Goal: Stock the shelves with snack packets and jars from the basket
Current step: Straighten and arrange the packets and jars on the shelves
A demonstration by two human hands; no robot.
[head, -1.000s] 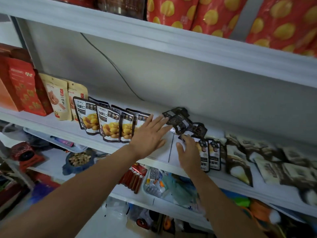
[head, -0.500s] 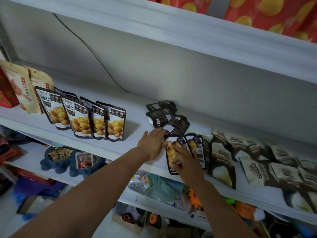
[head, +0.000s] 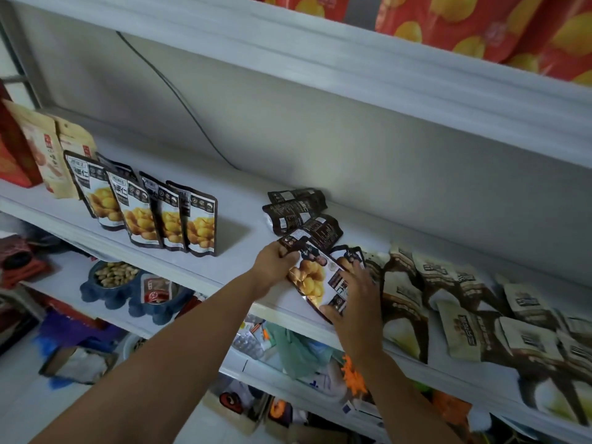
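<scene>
Left hand [head: 275, 265] grips the upper left corner of the packet [head: 310, 277]: fingers curled together over the corner, thumb side hidden beneath. Right hand [head: 356, 303] holds the lower right part of the same packet: thumb at the lower edge, fingers slightly apart and laid across the printed face. The packet is dark-edged with a picture of yellow kernels. It sits tilted at the front of the middle shelf [head: 243, 224], top leaning left, lower corner at the shelf lip; whether its base touches the shelf cannot be told. A rear packet [head: 349, 254] of the same print stands just behind it, partly covered by the right fingers. Behind both, 3 dark packets [head: 298, 210] lie flat and overlapping, back sides up, near the rear wall. To the left, well apart, a row of 4 matching packets [head: 160, 216] stands upright, overlapping, faces forward. Further left stand 2 tan pouches [head: 48, 155], and a red bag [head: 12, 155] is cut by the frame edge. To the right of the hands, beige-and-brown packets [head: 448, 299] lie crowded and overlapping along the shelf. A thin cable [head: 179, 94] runs down the rear wall. Red bags with yellow spots [head: 480, 24] fill the shelf above. On the shelf below, a blue bowl [head: 112, 285] holds nuts.
</scene>
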